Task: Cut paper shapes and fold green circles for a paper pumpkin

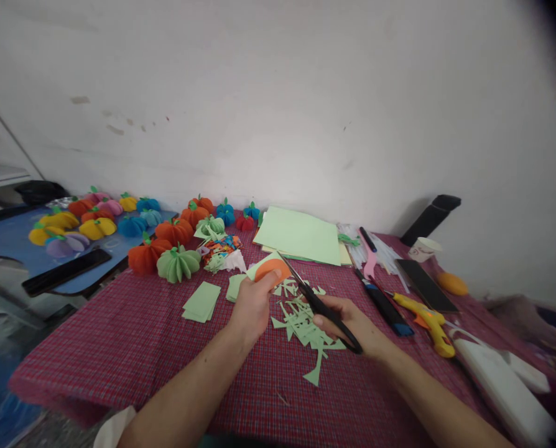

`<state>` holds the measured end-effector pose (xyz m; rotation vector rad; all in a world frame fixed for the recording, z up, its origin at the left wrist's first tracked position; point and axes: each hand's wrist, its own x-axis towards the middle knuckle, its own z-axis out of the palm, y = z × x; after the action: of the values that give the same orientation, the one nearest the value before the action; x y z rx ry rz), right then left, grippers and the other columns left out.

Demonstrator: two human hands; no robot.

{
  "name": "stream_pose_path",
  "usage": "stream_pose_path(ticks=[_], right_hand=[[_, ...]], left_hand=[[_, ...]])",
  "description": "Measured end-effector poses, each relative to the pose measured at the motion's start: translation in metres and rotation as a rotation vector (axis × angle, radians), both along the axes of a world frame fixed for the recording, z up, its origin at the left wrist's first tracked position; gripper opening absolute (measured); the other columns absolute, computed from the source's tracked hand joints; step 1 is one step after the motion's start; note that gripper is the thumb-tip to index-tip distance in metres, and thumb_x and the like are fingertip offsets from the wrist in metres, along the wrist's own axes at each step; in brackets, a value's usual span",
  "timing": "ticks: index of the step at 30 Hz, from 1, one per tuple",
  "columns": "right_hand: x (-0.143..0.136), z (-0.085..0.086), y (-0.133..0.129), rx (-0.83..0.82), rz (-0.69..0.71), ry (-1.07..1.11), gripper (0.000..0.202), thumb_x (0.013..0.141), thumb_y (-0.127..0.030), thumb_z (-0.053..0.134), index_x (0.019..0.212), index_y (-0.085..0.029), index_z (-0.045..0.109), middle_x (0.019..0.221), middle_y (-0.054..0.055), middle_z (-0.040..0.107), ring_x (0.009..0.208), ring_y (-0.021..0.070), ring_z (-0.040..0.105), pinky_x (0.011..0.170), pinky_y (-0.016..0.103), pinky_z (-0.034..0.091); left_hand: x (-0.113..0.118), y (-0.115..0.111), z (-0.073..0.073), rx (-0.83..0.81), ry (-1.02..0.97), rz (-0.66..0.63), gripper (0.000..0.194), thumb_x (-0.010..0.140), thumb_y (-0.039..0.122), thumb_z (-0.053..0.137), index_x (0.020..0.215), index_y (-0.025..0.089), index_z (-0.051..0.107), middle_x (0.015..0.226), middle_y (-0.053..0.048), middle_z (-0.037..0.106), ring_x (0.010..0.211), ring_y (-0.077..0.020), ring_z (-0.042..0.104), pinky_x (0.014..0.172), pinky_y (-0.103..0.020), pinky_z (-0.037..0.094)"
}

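My left hand [254,305] pinches an orange paper oval [272,270] laid over a pale green paper piece [259,262]. Black-handled scissors [322,306] are in my right hand [347,320], their blades reaching the right edge of the held paper. Below the blades lies a heap of pale green paper scraps [306,326]. Left of my left hand are a small stack of green paper rectangles [202,302] and another green stack [234,287], partly hidden by the hand.
Paper pumpkins [178,264] in several colours stand at the left and on a blue table [7,227]. Large green sheets [301,235] lie by the wall. On the right are a yellow glue gun [427,320], a utility knife [385,305], a paper cup [425,249] and a white power strip [502,379].
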<state>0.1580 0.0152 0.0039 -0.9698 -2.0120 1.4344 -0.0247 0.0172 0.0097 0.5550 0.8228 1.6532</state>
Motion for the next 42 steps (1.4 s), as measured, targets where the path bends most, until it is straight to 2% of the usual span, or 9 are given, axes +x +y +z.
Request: stream_pose_path(ticks=[3,9,15,22,28,35,42], right_hand=[[0.002,-0.001,0.000,-0.026,0.007,-0.010,0.029,0.079,-0.042,0.052,0.091,-0.016,0.052,0.059,-0.005,0.031,0.049,0.0056,0.027,0.044,0.019,0.022],[0.004,0.004,0.000,-0.082,0.089,0.055,0.036,0.081,-0.043,0.049,0.105,-0.017,0.048,0.073,0.000,0.041,0.061,0.0096,0.038,0.053,0.022,0.033],[0.005,0.002,0.002,-0.094,0.096,0.064,0.032,0.080,-0.044,0.050,0.095,-0.016,0.050,0.074,0.000,0.041,0.062,0.0095,0.037,0.054,0.021,0.033],[0.006,0.002,0.003,-0.115,0.107,0.102,0.033,0.079,-0.044,0.051,0.096,-0.015,0.049,0.071,-0.001,0.041,0.059,0.0083,0.037,0.051,0.020,0.032],[0.007,0.000,0.004,-0.117,0.098,0.123,0.037,0.078,-0.044,0.052,0.101,-0.016,0.049,0.071,-0.001,0.041,0.058,0.0082,0.039,0.051,0.020,0.035],[0.011,-0.004,0.007,-0.115,0.105,0.124,0.029,0.079,-0.043,0.051,0.087,-0.015,0.051,0.068,-0.001,0.041,0.056,0.0075,0.039,0.051,0.020,0.035],[0.013,-0.006,0.009,-0.109,0.104,0.097,0.029,0.079,-0.043,0.051,0.085,-0.014,0.051,0.065,-0.002,0.041,0.053,0.0069,0.038,0.049,0.020,0.033]], left_hand=[[0.000,0.000,0.000,0.013,0.006,-0.007,0.007,0.058,0.017,0.067,0.062,0.012,0.064,0.059,-0.001,0.062,0.056,-0.0109,0.055,0.061,-0.024,0.043],[-0.001,-0.001,-0.002,-0.003,0.038,-0.046,0.007,0.059,0.018,0.066,0.061,0.012,0.065,0.058,-0.001,0.062,0.055,-0.0118,0.056,0.060,-0.024,0.043],[0.003,-0.003,-0.006,-0.016,0.071,-0.109,0.010,0.059,0.020,0.066,0.064,0.012,0.065,0.060,-0.002,0.063,0.055,-0.0127,0.057,0.063,-0.026,0.044],[0.004,-0.005,-0.010,0.001,0.140,-0.153,0.009,0.062,0.020,0.063,0.065,0.012,0.062,0.062,-0.001,0.061,0.058,-0.0114,0.055,0.064,-0.025,0.043],[0.004,-0.006,-0.010,0.004,0.177,-0.180,0.007,0.064,0.018,0.061,0.066,0.012,0.063,0.063,-0.001,0.061,0.059,-0.0115,0.054,0.065,-0.025,0.043],[0.004,-0.006,-0.009,0.005,0.178,-0.206,0.008,0.063,0.018,0.061,0.067,0.012,0.063,0.063,-0.001,0.062,0.060,-0.0120,0.055,0.065,-0.026,0.043],[0.004,-0.006,-0.007,0.009,0.167,-0.221,0.007,0.063,0.017,0.061,0.066,0.012,0.063,0.063,-0.001,0.062,0.059,-0.0115,0.055,0.066,-0.025,0.043]])
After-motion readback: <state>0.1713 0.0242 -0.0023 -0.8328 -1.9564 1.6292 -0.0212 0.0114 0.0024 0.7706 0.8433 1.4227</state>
